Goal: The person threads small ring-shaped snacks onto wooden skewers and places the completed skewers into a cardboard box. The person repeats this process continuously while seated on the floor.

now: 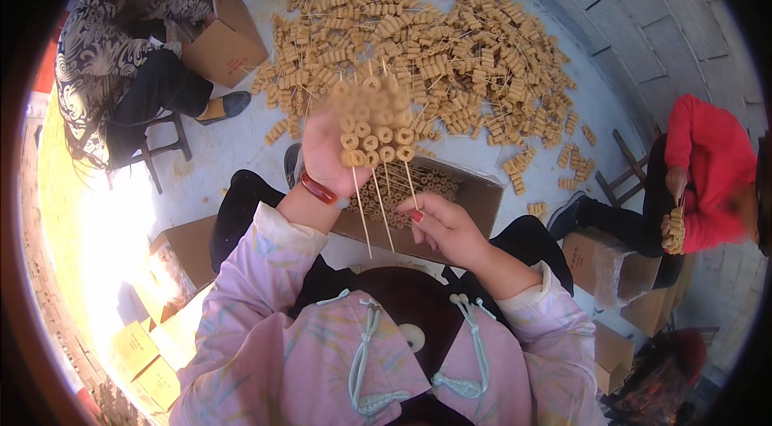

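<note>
Holding a bundle of skewered tan rings (386, 136) in the left hand (323, 140), just above the middle of the frame, with fingers mostly hidden behind the rings. Pinching the lower end of the rightmost stick (411, 185) between thumb and forefinger of the right hand (447, 226), slightly right of centre. Below the bundle, with packed rings (434, 183) inside, an open cardboard box (478, 205). Across the upper middle, on the floor (248, 144), a large pile of similar skewers (426, 48).

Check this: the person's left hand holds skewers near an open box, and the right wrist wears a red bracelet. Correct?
Wrong wrist: the head view shows the red bracelet on the left. The left hand does hold skewers near an open box.
</note>
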Motion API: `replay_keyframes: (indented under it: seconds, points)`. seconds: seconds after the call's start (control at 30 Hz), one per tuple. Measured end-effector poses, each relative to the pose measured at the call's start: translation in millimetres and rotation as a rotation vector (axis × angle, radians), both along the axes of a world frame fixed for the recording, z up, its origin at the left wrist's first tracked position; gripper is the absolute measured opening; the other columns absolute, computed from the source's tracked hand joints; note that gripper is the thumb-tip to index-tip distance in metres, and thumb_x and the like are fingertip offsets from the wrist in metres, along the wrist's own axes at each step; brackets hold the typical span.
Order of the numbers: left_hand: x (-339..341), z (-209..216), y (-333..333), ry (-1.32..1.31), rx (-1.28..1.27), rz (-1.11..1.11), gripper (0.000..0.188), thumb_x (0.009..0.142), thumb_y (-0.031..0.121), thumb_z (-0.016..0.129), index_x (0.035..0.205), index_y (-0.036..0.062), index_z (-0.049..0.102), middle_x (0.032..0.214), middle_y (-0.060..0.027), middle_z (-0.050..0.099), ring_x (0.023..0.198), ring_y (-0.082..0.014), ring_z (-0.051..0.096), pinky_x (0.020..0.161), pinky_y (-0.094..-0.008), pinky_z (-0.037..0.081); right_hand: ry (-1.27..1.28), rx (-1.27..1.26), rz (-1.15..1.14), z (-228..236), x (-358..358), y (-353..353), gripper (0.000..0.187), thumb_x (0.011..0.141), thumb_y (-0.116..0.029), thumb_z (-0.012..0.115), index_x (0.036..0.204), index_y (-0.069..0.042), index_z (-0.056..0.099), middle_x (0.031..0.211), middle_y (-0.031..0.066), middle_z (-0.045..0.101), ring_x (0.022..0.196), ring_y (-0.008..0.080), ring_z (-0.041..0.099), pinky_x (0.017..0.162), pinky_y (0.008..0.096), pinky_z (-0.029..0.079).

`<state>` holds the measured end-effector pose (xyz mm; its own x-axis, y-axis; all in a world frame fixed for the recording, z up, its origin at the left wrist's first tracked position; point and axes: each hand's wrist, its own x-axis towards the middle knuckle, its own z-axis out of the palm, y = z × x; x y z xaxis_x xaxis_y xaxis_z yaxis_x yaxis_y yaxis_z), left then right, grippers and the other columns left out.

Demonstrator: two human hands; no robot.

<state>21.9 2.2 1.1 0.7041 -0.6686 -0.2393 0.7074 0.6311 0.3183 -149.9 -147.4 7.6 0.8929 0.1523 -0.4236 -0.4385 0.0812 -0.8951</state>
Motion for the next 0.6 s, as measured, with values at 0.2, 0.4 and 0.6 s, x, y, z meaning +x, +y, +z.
replay_keyframes:
  seconds: [0.2,0.4,0.6]
  points:
    - [-11,-10,1,-0.019,-0.096,-0.050,0.055,0.097,0.036,0.047,0.139,-0.0002,0.048,0.134,-0.0171,0.059,0.121,-0.0350,0.059,0.104,-0.0494,0.048,-0.476,-0.507,-0.346,-4,18,1,0.052,0.093,-0.020,0.066,0.137,0.002,0.047,0.112,0.0173,0.064,0.100,0.0262,0.063,0.084,0.0374,0.051]
    - [-24,-17,-4,-0.052,-0.051,-0.110,0.065,0.092,0.043,0.052,0.139,-0.0019,0.047,0.136,-0.0184,0.058,0.124,-0.0344,0.058,0.107,-0.0477,0.045,-0.351,-0.371,-0.418,-9,37,6,0.064,0.087,-0.014,0.072,0.142,0.001,0.042,0.121,0.0211,0.058,0.110,0.0315,0.060,0.095,0.0378,0.048]
    - [-24,-25,-4,-0.054,-0.111,-0.131,0.065,0.093,0.040,0.050,0.144,-0.0008,0.043,0.140,-0.0188,0.055,0.127,-0.0339,0.056,0.110,-0.0469,0.043,-0.318,-0.437,-0.406,-8,36,7,0.066,0.086,-0.009,0.070,0.144,0.000,0.040,0.126,0.0202,0.056,0.114,0.0325,0.058,0.096,0.0386,0.049]
